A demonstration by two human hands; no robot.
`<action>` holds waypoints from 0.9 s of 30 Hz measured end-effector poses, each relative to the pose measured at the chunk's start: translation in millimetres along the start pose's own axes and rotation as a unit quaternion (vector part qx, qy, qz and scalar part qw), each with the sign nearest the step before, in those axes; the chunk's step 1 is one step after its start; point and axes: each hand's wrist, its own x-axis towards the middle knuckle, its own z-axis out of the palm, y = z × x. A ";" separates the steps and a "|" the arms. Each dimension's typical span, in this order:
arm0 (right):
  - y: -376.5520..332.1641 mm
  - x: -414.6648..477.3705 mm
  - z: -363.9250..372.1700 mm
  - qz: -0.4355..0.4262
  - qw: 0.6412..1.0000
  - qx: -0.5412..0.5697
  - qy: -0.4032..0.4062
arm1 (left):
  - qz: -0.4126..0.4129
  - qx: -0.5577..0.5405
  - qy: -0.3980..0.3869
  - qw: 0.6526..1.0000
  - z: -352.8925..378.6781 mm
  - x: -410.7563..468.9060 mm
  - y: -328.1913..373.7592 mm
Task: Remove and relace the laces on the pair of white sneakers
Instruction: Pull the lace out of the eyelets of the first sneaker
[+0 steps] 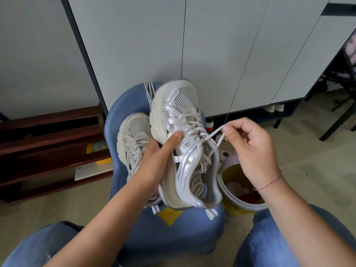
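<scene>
My left hand grips a white and silver sneaker from its left side and holds it up, toe pointing away, with the thumb pressed on the laced part. A loop of this sneaker's white lace is pinched between the thumb and fingers of my right hand, pulled out to the right of the eyelets. The second white sneaker lies laced on the blue chair below and to the left, partly hidden by my left wrist.
A round bin with a yellow liner and rubbish stands right of the chair. Dark wooden shelves sit low on the left. Pale cabinet doors rise straight ahead. A black table leg stands at the right. My knees in jeans flank the chair.
</scene>
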 end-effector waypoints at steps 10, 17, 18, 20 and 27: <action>-3.0 -8.9 9.4 0.097 0.987 0.096 -0.084 | -0.023 -0.021 0.007 0.999 -3.4 1.5 -3.4; -4.5 5.5 -5.0 0.284 0.897 0.332 -0.071 | -0.024 -0.004 -0.004 1.000 1.2 -2.8 -4.0; -2.6 5.8 -6.8 0.287 0.893 0.336 -0.078 | -0.025 -0.007 -0.002 1.000 1.3 -2.9 -3.9; -1.7 2.7 -6.2 0.273 0.907 0.297 -0.118 | -0.034 -0.016 0.008 0.999 0.0 -1.8 -3.8; -5.7 -10.9 8.4 0.094 0.983 -0.040 -0.153 | -0.039 -0.016 0.010 0.999 -3.3 -0.6 -2.9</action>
